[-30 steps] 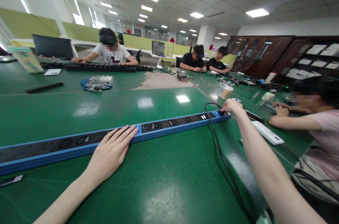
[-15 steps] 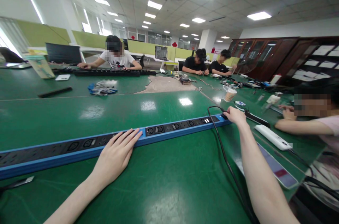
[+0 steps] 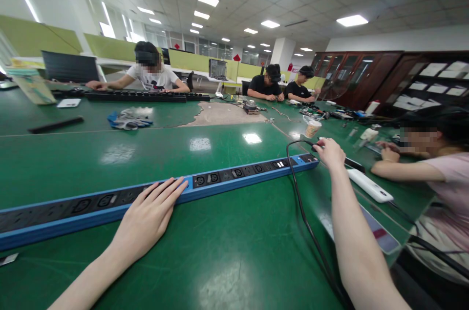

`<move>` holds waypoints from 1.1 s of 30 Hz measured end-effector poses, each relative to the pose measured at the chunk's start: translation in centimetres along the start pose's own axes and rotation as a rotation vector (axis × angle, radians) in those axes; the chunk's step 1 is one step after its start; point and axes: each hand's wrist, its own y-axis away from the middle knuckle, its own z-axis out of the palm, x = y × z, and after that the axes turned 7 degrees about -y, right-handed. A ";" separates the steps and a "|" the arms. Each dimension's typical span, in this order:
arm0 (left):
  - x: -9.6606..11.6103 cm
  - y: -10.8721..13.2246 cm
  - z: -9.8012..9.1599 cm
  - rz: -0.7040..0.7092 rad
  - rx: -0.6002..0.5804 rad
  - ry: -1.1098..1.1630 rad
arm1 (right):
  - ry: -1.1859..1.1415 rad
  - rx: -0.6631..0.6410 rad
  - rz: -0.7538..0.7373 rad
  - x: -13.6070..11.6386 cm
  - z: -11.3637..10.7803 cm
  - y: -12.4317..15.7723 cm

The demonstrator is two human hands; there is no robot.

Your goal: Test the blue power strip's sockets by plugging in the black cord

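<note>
A long blue power strip [image 3: 227, 175] with black sockets lies slantwise across the green table [image 3: 234, 241]. My left hand [image 3: 148, 212] rests flat on its middle part, fingers stretched out over the top face. Just above the strip's right end, my right hand [image 3: 330, 153] pinches the black plug [image 3: 315, 147] of a power cable; the plug is apart from the strip. From there the black cable [image 3: 301, 197] loops left over the strip and runs down toward me, beside my right forearm. My fingers partly cover the plug.
Right of my forearm lie a white power strip [image 3: 369, 185] and a phone [image 3: 381, 232]. Gloves [image 3: 129, 119], a dark bar [image 3: 56, 124] and a cup [image 3: 312, 127] stand or lie farther off. A co-worker [image 3: 436, 173] sits close on the right; several others sit across the table.
My right hand has lifted the plug up off the right end of the blue power strip, baring that end. My left hand stays on the strip. The view has shifted slightly right.
</note>
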 end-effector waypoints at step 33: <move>-0.1 0.0 -0.1 0.021 0.008 -0.022 | -0.012 -0.075 0.216 0.0 2.5 0.1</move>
